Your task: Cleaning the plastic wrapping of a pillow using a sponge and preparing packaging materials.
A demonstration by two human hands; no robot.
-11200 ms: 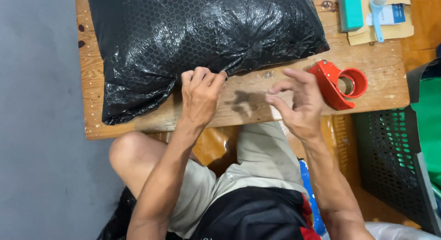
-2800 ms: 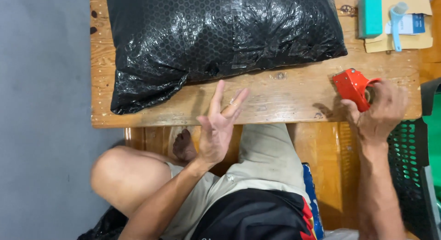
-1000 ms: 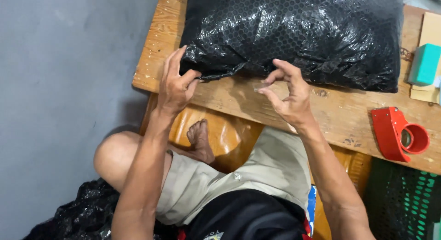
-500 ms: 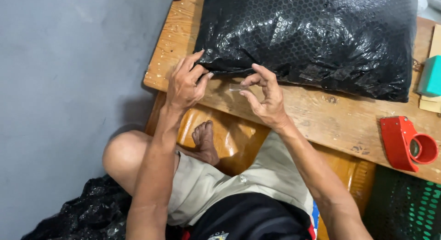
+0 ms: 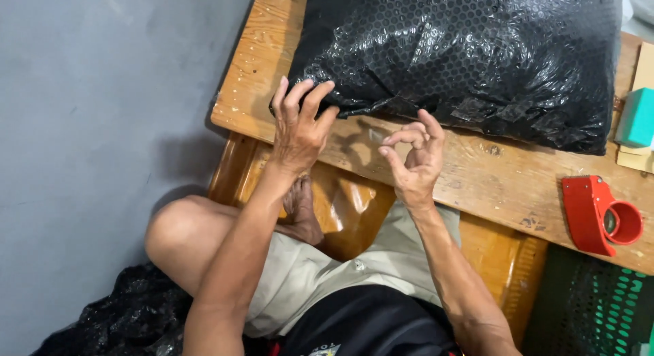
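My left hand [image 5: 298, 128] lies spread on the near left corner of the black bubble-wrap parcel [image 5: 463, 56], fingers apart and pressing down rather than closed on anything. I judge it is there to pin the loose fold of wrap flat against the wooden surface [image 5: 477, 175]. The parcel fills most of the far side of that surface, lying flat with its crumpled near edge towards me.

My right hand [image 5: 414, 158] hangs just beside the left, above the bare wood and a little short of the parcel's near edge. Thumb and forefinger curl towards each other, the other fingers lifted. Something thin and clear, perhaps a strip of tape, may hang between the fingertips, but I cannot tell for sure, so I cannot say whether this grip holds anything.

The red tape dispenser [image 5: 599, 216] sits well apart to my right, near the front edge of the surface, within reach of the right hand. A teal box [image 5: 639, 117] rests on pale card at the far right edge.

By count: one parcel, one dispenser, one teal box, two hands. Below the surface there is a green crate [image 5: 593, 308] to the right and a black bag [image 5: 129, 308] on the floor to the left.
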